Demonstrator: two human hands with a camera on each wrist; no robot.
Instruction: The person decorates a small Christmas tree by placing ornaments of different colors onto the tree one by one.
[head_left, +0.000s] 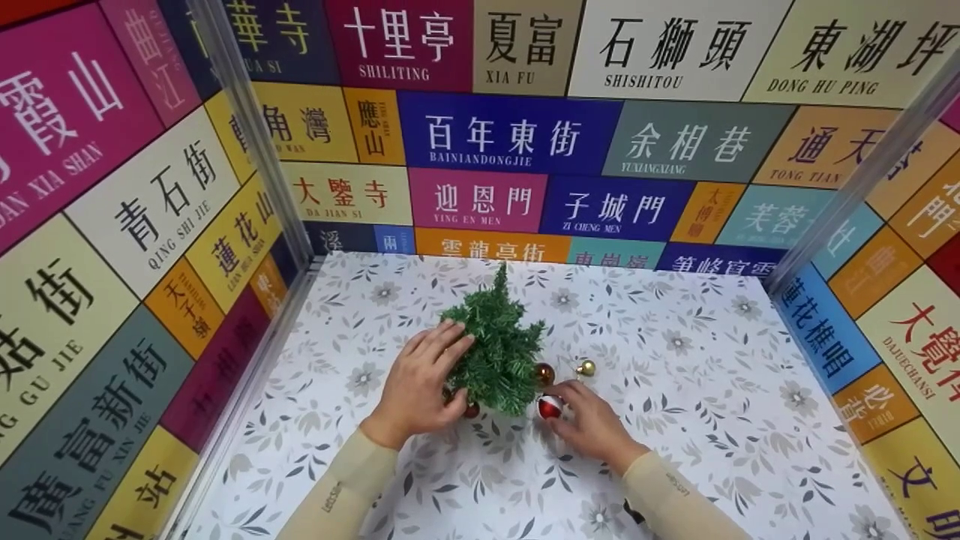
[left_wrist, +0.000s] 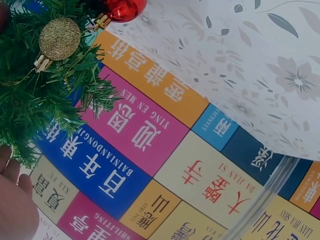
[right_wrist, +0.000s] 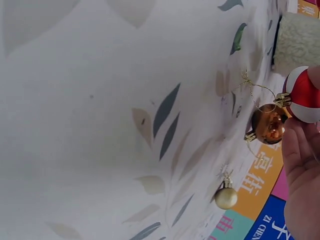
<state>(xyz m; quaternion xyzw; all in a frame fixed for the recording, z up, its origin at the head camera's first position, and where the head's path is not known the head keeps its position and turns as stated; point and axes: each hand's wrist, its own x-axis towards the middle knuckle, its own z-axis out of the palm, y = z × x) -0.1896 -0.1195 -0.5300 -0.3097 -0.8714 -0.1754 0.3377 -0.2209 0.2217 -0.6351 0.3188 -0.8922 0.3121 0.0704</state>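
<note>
A small artificial Christmas tree stands on the patterned table. My left hand rests on its left side, fingers fairly straight against the branches and thumb low. In the left wrist view, a gold glitter bauble and a shiny red bauble show among or beside the branches. Right of the tree, my right hand pinches a red-and-white bauble between thumb and fingers. A copper-brown bauble lies close by it, with a small gold bauble farther right.
A pale, rough-textured block shows near the red-and-white bauble in the right wrist view. Panels with coloured Chinese place-name signs border the table at the back and both sides. Clear corner strips join them.
</note>
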